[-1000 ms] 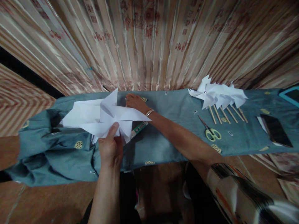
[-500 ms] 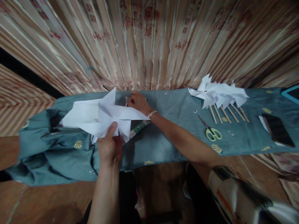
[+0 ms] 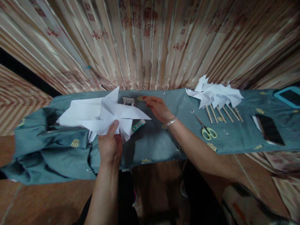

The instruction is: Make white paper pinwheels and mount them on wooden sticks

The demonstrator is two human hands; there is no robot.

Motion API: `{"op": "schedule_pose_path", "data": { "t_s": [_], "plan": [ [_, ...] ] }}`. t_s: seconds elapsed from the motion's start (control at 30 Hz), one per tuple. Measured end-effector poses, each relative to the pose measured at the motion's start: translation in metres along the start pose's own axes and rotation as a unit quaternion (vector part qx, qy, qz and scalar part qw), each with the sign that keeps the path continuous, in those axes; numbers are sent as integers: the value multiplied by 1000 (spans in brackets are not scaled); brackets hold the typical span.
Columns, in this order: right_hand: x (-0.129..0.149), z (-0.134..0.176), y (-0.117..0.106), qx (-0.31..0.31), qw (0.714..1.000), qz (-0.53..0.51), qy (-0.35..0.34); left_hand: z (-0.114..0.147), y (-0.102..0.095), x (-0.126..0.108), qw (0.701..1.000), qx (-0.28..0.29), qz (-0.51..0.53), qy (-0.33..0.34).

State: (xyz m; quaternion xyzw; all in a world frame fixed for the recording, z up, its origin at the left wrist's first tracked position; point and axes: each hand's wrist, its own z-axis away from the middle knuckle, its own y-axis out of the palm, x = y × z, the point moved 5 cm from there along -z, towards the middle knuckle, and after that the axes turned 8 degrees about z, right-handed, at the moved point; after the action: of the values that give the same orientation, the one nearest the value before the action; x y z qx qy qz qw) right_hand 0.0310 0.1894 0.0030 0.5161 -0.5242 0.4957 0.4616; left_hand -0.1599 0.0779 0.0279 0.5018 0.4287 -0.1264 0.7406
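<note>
My left hand [image 3: 110,143] grips a white folded-paper pinwheel [image 3: 116,115], its thumb pressed near the centre. No stick shows on this pinwheel. My right hand [image 3: 158,107], with a bracelet at the wrist, is closed in a pinch above the cloth, to the right of the pinwheel. Whatever its fingertips hold is too small to make out. A small open box [image 3: 128,101] lies behind the pinwheel, partly covered by it. Beside the pinwheel's right blade is a green and white glue stick [image 3: 138,125]. More white paper [image 3: 82,111] lies on the left, partly hidden under the pinwheel.
On the right, several finished pinwheels [image 3: 217,95] with wooden sticks lie in an overlapping row. Green-handled scissors [image 3: 207,131], a dark phone [image 3: 269,128] on white paper and a blue-edged tablet [image 3: 288,97] rest on the teal cloth [image 3: 150,143]. A patterned curtain [image 3: 150,47] hangs behind.
My right hand has drawn back from the small box toward the right, fingers pinched. My left hand keeps hold of the pinwheel in nearly the same place. The view has shifted slightly.
</note>
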Motion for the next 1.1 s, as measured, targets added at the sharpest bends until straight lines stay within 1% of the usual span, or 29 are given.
{"op": "schedule_pose_path", "data": {
  "t_s": [0.07, 0.13, 0.2, 0.23, 0.3, 0.37, 0.43, 0.53, 0.63, 0.8, 0.9, 0.97, 1.0, 1.1],
  "plan": [
    [-3, 27, -24, 4, 999, 23, 23, 4, 4, 6, 1000, 1, -1, -9],
    [-3, 58, -50, 7, 994, 109, 6, 9, 9, 14, 1000, 9, -6, -20],
    [-5, 88, -74, 23, 973, 228, -24, 15, 13, 24, 999, 25, -17, -35],
    [-8, 101, -84, 25, 962, 270, -31, 18, 15, 30, 998, 32, -24, -45],
    [-13, 123, -103, 15, 943, 329, -34, 24, 18, 43, 996, 40, -41, -64],
    [-18, 136, -113, 12, 924, 380, -40, 30, 20, 56, 994, 47, -58, -82],
    [-21, 142, -118, 7, 911, 410, -50, 35, 23, 66, 991, 59, -74, -93],
    [-22, 141, -121, -1, 903, 426, -58, 40, 27, 78, 987, 78, -94, -101],
    [-17, 139, -125, -15, 904, 423, -51, 43, 32, 87, 986, 88, -102, -99],
    [-2, 150, -133, -72, 912, 402, -48, 42, 42, 95, 986, 94, -105, -86],
    [-2, 156, -128, -59, 905, 419, -34, 42, 45, 98, 985, 100, -112, -84],
    [-2, 157, -121, -43, 891, 449, -59, 42, 45, 100, 983, 109, -122, -82],
    [-2, 157, -117, -36, 878, 470, -81, 42, 45, 101, 982, 112, -128, -80],
    [-1, 157, -106, -13, 825, 546, -145, 43, 45, 104, 980, 116, -144, -79]
  ]
}}
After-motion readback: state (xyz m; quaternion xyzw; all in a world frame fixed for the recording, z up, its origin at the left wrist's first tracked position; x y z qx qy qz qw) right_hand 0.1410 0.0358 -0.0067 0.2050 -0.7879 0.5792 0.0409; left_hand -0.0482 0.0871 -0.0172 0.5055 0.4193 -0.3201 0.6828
